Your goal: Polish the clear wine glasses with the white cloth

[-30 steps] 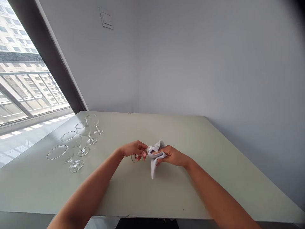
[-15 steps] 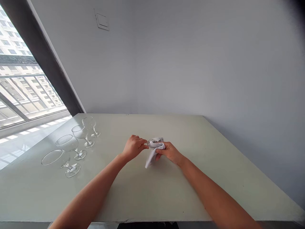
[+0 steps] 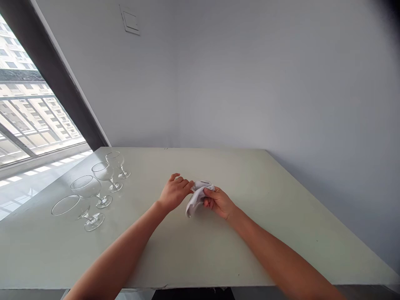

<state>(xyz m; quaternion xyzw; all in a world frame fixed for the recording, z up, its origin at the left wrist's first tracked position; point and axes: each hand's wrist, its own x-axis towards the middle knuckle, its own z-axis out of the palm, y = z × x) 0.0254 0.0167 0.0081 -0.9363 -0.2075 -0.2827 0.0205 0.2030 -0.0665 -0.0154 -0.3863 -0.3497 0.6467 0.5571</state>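
Over the middle of the table, my left hand (image 3: 176, 192) is closed on the base end of a clear glass (image 3: 202, 183), which lies sideways between my hands. My right hand (image 3: 219, 202) pinches a white cloth (image 3: 196, 201) against the glass's rim side. Part of the cloth covers the glass and the rest hangs down toward the table. The stem is mostly hidden by my left fingers.
Several clear stemmed glasses stand in a row at the left of the pale table (image 3: 187, 258), the nearest glass (image 3: 93, 221) closest to the front. Walls border the back and right; a window (image 3: 34, 112) is at the left.
My right hand has turned a little, and the cloth has shifted slightly left and covers more of the glass's near side. The fingers of my left hand have shifted, with one raised more.
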